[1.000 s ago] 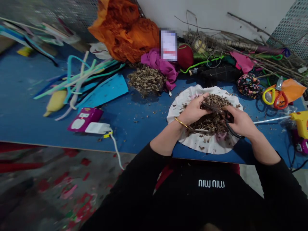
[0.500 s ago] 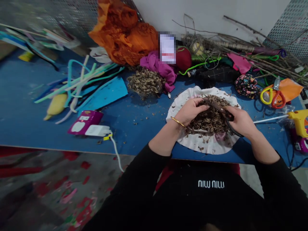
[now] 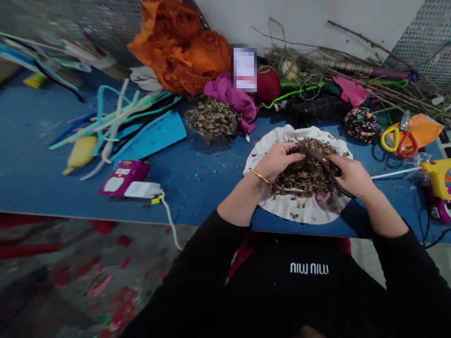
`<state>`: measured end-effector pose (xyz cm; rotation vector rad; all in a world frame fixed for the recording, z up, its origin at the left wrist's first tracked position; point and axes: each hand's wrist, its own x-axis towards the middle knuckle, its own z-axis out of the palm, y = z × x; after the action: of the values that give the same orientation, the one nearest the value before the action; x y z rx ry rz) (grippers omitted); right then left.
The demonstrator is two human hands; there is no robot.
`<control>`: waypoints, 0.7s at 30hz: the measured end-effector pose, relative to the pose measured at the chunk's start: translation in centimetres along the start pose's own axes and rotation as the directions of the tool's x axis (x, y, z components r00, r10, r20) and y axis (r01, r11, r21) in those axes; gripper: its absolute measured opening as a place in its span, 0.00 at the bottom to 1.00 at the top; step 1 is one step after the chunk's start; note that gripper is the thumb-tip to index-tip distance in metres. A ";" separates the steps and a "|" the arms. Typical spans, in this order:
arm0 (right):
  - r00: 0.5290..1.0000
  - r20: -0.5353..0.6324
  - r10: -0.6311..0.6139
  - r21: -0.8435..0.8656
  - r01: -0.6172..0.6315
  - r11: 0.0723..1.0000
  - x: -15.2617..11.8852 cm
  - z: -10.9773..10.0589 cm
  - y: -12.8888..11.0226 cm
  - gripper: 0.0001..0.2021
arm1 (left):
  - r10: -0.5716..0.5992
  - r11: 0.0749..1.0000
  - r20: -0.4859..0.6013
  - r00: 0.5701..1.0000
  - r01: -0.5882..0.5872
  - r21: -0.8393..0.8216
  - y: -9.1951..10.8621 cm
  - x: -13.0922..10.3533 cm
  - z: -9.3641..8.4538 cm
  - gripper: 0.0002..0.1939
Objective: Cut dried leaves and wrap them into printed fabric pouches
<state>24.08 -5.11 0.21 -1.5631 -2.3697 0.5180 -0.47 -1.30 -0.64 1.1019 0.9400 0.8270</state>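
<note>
Blue table (image 3: 42,155): pipe cleaners (image 3: 116,117), glue gun (image 3: 437,176), spare scissors (image 3: 398,139) surround the plate (image 3: 310,213).

Craft workshop: glue gun (image 3: 437,176), pipe cleaners (image 3: 116,117)

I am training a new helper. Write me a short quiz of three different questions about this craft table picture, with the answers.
1. True or false: the right hand holds dark-handled scissors over the white scalloped paper plate.
2. Which item lies at the far right of the blue table? A) yellow glue gun B) green bottle C) silver hammer
3. Fill in: the left hand, with a gold bangle at the wrist, rests on a pile of dried brown ______.

Key: 1 true; 2 A; 3 plant bits.
</note>
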 end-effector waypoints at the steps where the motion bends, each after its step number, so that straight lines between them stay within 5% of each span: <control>1: 1.000 -0.003 0.002 -0.014 -0.002 1.000 0.0 0.2 0.0 0.19 | 0.020 1.000 0.012 1.000 -0.020 0.018 -0.1 0.0 0.0 0.19; 8: 0.999 0.019 0.040 -0.064 -0.038 0.997 0.1 0.7 -0.6 0.21 | 0.061 0.990 0.059 0.996 -0.068 0.124 -0.7 0.4 0.0 0.15; 21: 1.000 -0.007 0.015 -0.020 -0.015 1.000 0.2 0.7 0.0 0.16 | 0.001 0.999 0.039 0.999 -0.003 0.054 -0.3 0.2 -0.2 0.19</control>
<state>23.74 -5.07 -0.41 -1.5900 -2.3674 0.4929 -0.53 -1.09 -1.05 1.1619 0.9332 0.7827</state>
